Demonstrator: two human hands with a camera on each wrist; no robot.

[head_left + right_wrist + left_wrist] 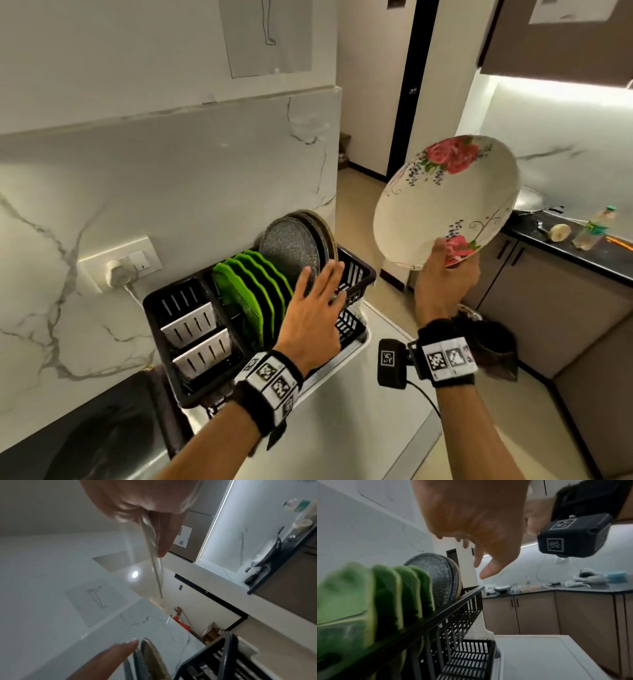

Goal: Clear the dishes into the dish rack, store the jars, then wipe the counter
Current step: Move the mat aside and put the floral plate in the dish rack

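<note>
Right hand (445, 281) pinching floral plate (445, 202) rim, beside dish rack (356, 270)

Floral plate (442, 202) held aloft, tilted, beside rack (356, 270)

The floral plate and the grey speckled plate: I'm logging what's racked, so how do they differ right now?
The floral plate is cream with red roses and held in the air by the right hand; the grey speckled plate is dark, patternless and stands on edge in the dish rack, the left hand open before it. Both are round.
</note>
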